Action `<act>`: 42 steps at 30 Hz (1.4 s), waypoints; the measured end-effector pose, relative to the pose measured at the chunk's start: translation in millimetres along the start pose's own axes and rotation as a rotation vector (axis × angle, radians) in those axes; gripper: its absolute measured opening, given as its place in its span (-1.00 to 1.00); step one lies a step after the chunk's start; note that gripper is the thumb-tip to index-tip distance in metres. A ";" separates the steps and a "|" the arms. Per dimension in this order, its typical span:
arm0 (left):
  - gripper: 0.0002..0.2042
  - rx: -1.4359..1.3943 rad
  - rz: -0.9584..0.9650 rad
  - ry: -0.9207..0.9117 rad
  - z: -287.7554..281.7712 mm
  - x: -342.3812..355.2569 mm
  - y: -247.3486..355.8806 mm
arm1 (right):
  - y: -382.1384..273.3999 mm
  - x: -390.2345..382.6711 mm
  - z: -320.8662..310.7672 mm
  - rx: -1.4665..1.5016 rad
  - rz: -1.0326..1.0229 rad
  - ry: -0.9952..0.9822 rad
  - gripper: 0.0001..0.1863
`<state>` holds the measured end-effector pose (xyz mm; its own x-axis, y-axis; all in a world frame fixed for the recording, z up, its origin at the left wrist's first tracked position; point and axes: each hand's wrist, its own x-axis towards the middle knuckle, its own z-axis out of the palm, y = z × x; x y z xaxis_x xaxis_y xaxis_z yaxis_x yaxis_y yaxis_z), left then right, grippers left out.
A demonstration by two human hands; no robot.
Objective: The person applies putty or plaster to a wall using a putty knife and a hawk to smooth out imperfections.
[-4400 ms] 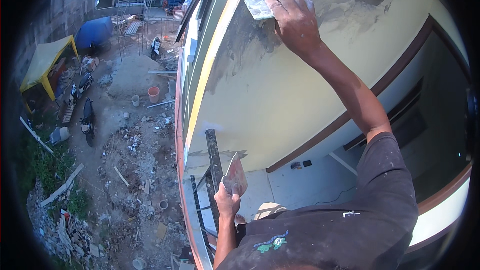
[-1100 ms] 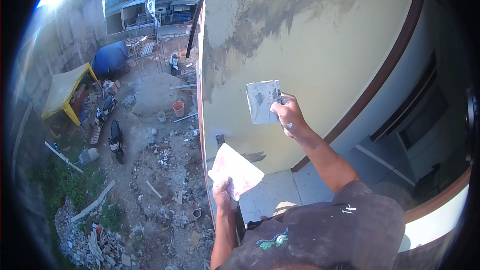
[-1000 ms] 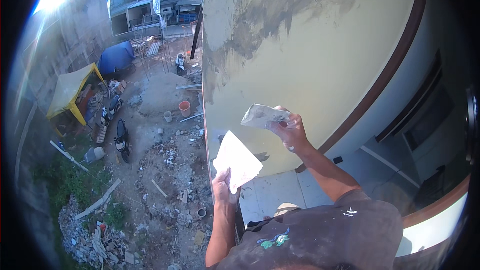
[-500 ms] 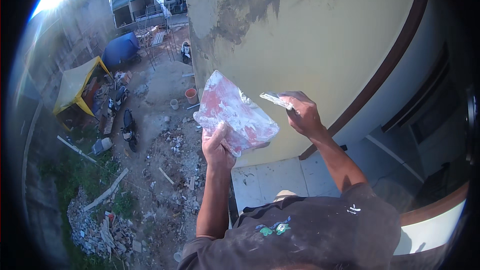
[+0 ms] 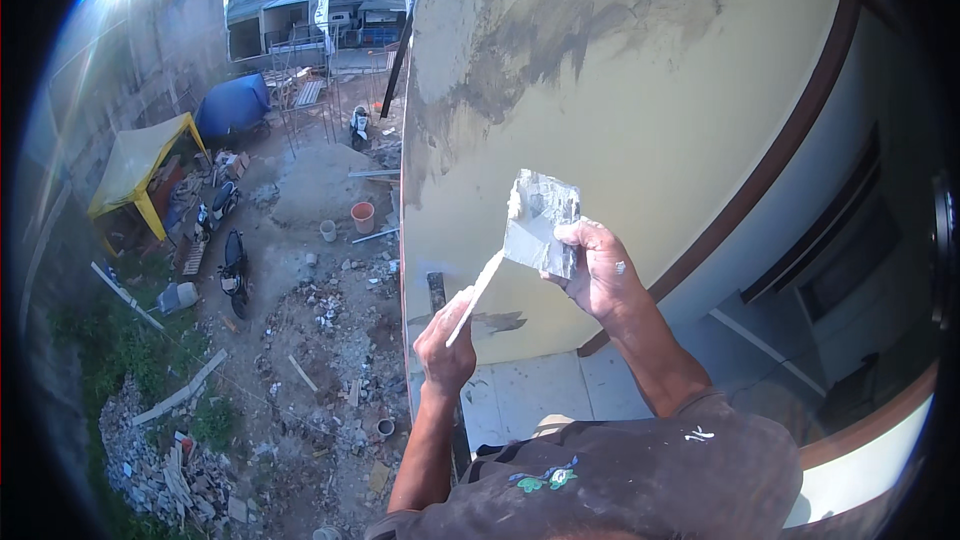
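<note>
My left hand (image 5: 444, 356) is closed on a thin putty board (image 5: 480, 290), now turned nearly edge-on, its rim crusted with pale filler. In my right hand (image 5: 606, 275) I grip a flat, squarish putty scraper (image 5: 541, 225), its face coated in grey-white filler with a lump along the left edge. The scraper's lower left corner meets or nearly meets the board's upper end; I cannot tell if they touch. Behind both hands stands a cream wall (image 5: 640, 150) with rough grey patches of filler towards its top and left edge.
A dark brown trim strip (image 5: 775, 175) curves down the wall's right side. Pale floor tiles (image 5: 530, 388) lie below me. Far down on the left are rubble (image 5: 170, 470), parked motorbikes (image 5: 233, 275), an orange bucket (image 5: 362, 217), a yellow canopy (image 5: 140, 170) and a blue tarp (image 5: 232, 105).
The putty board has swung from broad face showing to edge-on and lower. My right hand has turned the scraper, so its coated face shows, and brought it left to the board's end.
</note>
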<state>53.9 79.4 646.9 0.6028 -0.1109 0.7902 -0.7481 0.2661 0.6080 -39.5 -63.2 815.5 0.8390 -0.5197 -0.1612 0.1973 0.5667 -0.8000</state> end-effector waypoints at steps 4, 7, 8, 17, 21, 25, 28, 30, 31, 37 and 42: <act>-0.85 -0.035 -0.587 -0.123 -10.4 -86.1 -28.3 | -69.2 31.8 56.5 -0.620 -0.751 -0.226 -0.75; -0.84 -0.253 -0.832 -0.002 -8.2 -126.7 -45.2 | -120.8 53.5 112.3 -1.325 -1.303 -0.009 -0.73; -0.83 -0.246 -0.851 0.015 -8.7 -134.0 -49.8 | -133.4 65.6 128.7 -1.562 -1.615 0.069 -0.69; -0.78 -0.187 -0.854 -0.045 -14.8 -136.8 -56.2 | -122.7 141.6 181.9 -1.591 -1.928 -0.093 -0.67; -0.74 -0.191 -0.829 -0.050 -12.0 -129.5 -48.2 | -139.6 178.8 126.3 -2.231 -2.343 -0.117 -0.57; -0.82 -0.168 -0.796 -0.030 -13.3 -130.5 -49.8 | -118.4 164.0 98.0 -2.222 -2.290 -0.201 -0.55; -0.81 -0.190 -0.857 -0.034 -11.6 -136.0 -54.4 | -139.7 141.6 141.8 -2.072 -2.355 0.086 -0.56; -0.78 -0.197 -0.839 -0.034 -13.0 -132.3 -50.8 | -162.9 136.4 177.2 -2.044 -2.355 0.247 -0.58; -0.78 -0.202 -0.842 -0.041 -11.5 -131.2 -51.2 | -179.1 137.8 193.0 -2.098 -2.190 0.263 -0.61; -0.75 -0.217 -0.857 -0.019 -14.5 -135.0 -52.3 | -140.3 168.4 165.6 -2.272 -2.159 0.149 -0.61; -0.76 -0.226 -0.872 -0.035 -13.9 -123.2 -43.5 | -96.5 176.2 116.2 -2.191 -2.291 -0.005 -0.65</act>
<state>15.9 94.8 522.1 0.9190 -0.3896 0.0599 0.0453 0.2555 0.9657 148.2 -135.2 931.5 0.4739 0.6745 0.5661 -0.2018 -0.5426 0.8154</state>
